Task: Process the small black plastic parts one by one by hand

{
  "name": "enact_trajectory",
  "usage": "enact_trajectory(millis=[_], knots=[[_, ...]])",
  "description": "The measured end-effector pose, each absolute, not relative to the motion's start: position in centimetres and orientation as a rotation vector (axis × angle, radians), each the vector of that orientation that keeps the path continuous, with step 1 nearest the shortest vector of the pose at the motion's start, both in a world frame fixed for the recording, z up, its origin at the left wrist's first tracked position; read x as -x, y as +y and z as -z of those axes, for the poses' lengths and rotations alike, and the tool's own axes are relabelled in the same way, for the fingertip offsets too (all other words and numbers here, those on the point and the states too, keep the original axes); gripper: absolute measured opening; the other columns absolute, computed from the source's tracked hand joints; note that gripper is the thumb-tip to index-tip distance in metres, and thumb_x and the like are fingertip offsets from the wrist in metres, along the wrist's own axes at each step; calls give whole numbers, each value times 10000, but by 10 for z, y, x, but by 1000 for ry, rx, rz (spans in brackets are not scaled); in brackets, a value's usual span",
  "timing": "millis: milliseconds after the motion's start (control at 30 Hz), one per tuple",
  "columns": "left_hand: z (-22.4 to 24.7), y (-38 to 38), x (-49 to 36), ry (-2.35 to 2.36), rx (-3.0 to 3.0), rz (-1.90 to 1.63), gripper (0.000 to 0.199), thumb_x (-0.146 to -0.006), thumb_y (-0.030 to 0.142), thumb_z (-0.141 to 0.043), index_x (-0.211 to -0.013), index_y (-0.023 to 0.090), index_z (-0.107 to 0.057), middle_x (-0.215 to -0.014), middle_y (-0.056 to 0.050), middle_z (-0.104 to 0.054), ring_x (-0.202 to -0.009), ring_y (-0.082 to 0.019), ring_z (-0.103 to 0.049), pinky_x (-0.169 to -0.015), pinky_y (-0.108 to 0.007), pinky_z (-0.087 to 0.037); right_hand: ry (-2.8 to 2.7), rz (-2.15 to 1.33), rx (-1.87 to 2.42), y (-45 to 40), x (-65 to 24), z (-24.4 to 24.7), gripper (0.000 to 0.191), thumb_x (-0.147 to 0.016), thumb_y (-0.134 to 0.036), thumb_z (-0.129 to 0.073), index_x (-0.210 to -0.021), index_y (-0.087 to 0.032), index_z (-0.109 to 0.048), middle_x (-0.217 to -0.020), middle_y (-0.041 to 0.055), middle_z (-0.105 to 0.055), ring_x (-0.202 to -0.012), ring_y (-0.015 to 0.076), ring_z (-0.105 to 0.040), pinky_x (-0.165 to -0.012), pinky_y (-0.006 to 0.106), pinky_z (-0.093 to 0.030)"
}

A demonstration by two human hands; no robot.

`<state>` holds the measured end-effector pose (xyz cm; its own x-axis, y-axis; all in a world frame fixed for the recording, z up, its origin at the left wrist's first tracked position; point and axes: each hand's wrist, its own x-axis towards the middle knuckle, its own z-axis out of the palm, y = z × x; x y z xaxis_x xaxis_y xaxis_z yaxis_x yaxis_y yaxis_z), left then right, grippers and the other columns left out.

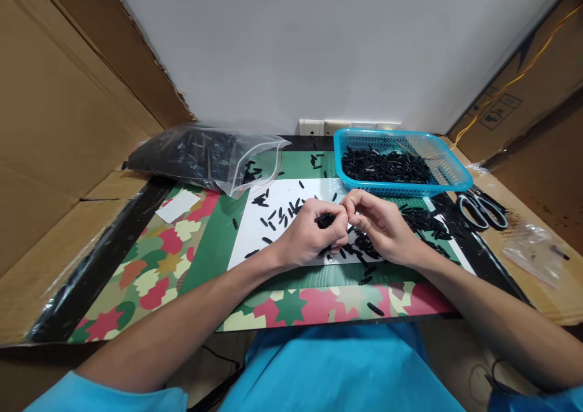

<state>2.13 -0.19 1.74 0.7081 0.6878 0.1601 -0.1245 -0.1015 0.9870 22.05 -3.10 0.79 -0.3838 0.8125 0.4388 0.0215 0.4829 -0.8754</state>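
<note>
Over a white sheet (241, 242) on the table, my two hands meet at the fingertips. My left hand (316, 226) is curled round some small black strips (324, 220), which show between thumb and forefinger. Against it, my right hand (380, 223) is pinched; whatever its fingertips hold is hidden or too small to make out. Loose black strips (282, 216) lie scattered to the left of my hands. A denser pile of the same strips (359, 247) sits beneath and between them, and another heap (423, 223) lies to the right.
A blue plastic basket (403, 189) of black strips stands at the back right. Scissors (483, 210) lie beside it, near a small clear bag (535, 254). At the back left rests a large zip bag (195, 157) of dark pieces. Cardboard walls (68, 96) flank the table.
</note>
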Motion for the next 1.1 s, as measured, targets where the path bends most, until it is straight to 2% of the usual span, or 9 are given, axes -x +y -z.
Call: enact_trajectory(millis=[300,467,600,767,867,967,1100], knots=[[-13,-2,-25,496,-1416,-750,524,-955,540,-751,-658,162,-543,-574,28,-533,-462,-58,-463,-456,-198,-395,-1697,-1163,737,-31,-219,-6,260,-1114,-446,-572,-985,-223,-539,-915,9,-522,-827,167,-501,-749,285,-436],[-16,-3,-28,503,-1335,-764,513,-887,503,-834,-649,172,-524,-546,50,-506,-442,-53,-439,-436,-192,-378,-1653,-1155,741,-30,-216,-3,270,-1102,-454,-594,-972,-221,-552,-903,3,-517,-801,161,-477,-724,281,-420],[-18,-2,-29,468,-1264,-779,539,-850,484,-867,-620,188,-480,-526,64,-478,-424,-46,-400,-426,-194,-367,-1567,-1113,708,-26,-215,-6,252,-1059,-431,-676,-955,-215,-599,-930,17,-558,-856,174,-530,-778,294,-455],[-17,-2,-25,508,-1470,-914,454,-935,417,-769,-631,180,-530,-543,39,-533,-473,-68,-464,-479,-203,-394,-1531,-990,763,-22,-218,-10,246,-1031,-434,-721,-946,-215,-647,-955,33,-607,-927,188,-571,-834,304,-473],[-19,-3,-22,581,-1678,-1000,416,-995,342,-649,-628,175,-545,-556,24,-559,-509,-75,-478,-517,-208,-391,-1495,-974,812,-24,-219,-9,247,-1021,-438,-736,-963,-206,-675,-913,16,-619,-810,152,-555,-741,278,-463],[-23,-4,-22,611,-1811,-1049,367,-983,270,-609,-632,170,-570,-565,27,-562,-528,-77,-472,-543,-212,-386,-1497,-1073,812,-28,-218,-8,293,-1024,-455,-730,-900,-196,-670,-774,-11,-611,-667,125,-527,-631,261,-441],[-24,-6,-24,540,-1886,-1049,323,-972,210,-593,-653,166,-616,-601,26,-606,-544,-75,-474,-558,-205,-384,-1555,-1230,785,-34,-216,-10,322,-1018,-484,-730,-894,-194,-664,-725,-10,-638,-621,133,-589,-601,269,-498]])
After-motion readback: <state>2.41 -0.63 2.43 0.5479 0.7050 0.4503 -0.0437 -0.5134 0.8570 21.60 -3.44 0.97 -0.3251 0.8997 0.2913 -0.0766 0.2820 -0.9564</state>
